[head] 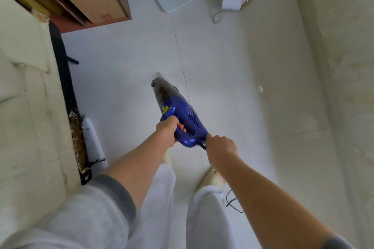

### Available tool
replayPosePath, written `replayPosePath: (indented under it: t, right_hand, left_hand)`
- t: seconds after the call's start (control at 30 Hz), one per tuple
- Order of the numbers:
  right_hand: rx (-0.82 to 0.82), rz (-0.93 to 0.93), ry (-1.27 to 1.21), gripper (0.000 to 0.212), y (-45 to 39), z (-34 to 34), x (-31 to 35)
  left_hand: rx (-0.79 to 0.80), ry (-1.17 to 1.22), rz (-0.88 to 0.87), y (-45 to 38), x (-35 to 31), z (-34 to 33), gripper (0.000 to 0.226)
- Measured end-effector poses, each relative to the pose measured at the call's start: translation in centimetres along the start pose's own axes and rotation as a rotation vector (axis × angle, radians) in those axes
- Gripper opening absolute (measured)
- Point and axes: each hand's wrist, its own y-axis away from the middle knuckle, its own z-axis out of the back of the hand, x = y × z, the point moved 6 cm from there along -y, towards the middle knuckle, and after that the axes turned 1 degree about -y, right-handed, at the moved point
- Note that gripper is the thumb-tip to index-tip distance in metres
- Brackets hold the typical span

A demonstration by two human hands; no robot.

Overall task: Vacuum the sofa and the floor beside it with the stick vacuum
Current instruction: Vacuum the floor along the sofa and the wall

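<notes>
We see left hand (167, 130) gripping blue vacuum (178, 115) handle | right hand (221, 145) pinching its cord (203, 145) at rear | nozzle down on white floor (222, 66) beside sofa (24, 97)

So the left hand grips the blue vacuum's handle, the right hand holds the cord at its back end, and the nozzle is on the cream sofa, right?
Not quite. The head view shows the blue stick vacuum pointing its nozzle at the white tiled floor, not the cream sofa. The left hand does grip the handle, and the right hand holds the cord at the back end.
</notes>
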Motion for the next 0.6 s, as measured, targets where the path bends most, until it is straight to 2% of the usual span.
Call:
replayPosePath:
  t: [0.23,0.6]
  right_hand:
    - [0.04,0.012,-0.073,0.039,-2.1,1.2,7.6]
    - [0.064,-0.038,-0.205,0.04,-2.0,3.0,8.9]
  left_hand:
    - [-0.002,-0.015,-0.051,-2.9,-4.8,6.1,0.01]
    - [0.049,-0.095,-0.111,-3.4,-7.8,6.5,0.015]
